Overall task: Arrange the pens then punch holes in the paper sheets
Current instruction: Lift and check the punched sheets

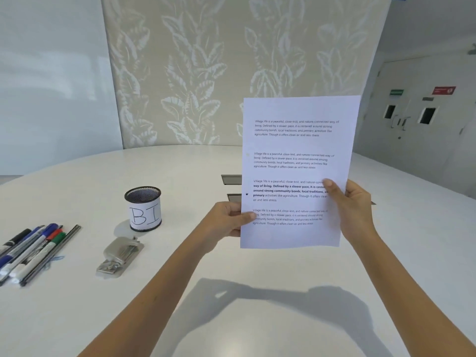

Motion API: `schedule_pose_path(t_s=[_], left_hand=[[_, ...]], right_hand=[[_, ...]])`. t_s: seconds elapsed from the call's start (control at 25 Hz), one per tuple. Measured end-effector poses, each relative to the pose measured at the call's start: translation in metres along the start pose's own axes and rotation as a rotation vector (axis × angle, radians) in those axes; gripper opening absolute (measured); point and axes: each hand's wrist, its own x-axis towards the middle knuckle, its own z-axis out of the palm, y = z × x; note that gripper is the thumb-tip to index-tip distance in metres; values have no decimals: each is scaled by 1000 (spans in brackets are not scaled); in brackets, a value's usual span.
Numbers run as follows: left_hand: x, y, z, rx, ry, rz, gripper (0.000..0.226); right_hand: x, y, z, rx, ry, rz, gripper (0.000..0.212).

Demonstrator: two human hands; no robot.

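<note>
— Where is the paper right now?

— The white printed paper sheet (298, 161) is held upright above the white round-edged bench (257, 292), its printed side facing the camera. Four blocks of text run down it, and a small dark hole shows near its left edge.

— Who has hold of it?

— Both hands. The left hand (226, 219) is clamped on the left edge low down, thumb across the front. The right hand (353, 210) is clamped on the right edge, thumb laid over the third block of text, fingers behind the sheet.

— And the pens?

— The markers and pens with black, blue, red and green caps (33, 249) lie side by side in a slanted row at the left edge of the bench, touching one another. The black mesh pen cup with a white label reading "BI" (143, 208) stands upright near them; I cannot tell what is inside it.

— The punch?

— The silver metal hole punch (119, 255) rests on the bench just in front of the cup, well apart from both hands.
</note>
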Motion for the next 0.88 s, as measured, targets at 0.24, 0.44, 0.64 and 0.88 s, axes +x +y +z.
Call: schedule_pose_path(t_s=[0.24, 0.44, 0.64, 0.88], left_hand=[[-6, -24, 20, -15, 73, -171, 20], [-9, -52, 35, 128, 234, -387, 5], [-2, -61, 53, 545, 348, -469, 39], [1, -62, 64, 912, 303, -459, 40]], right_hand=[[20, 37, -14, -48, -137, 266, 7], [23, 89, -18, -295, -233, 457, 16], [21, 125, -21, -513, -268, 489, 10], [16, 135, -23, -755, -267, 408, 49]])
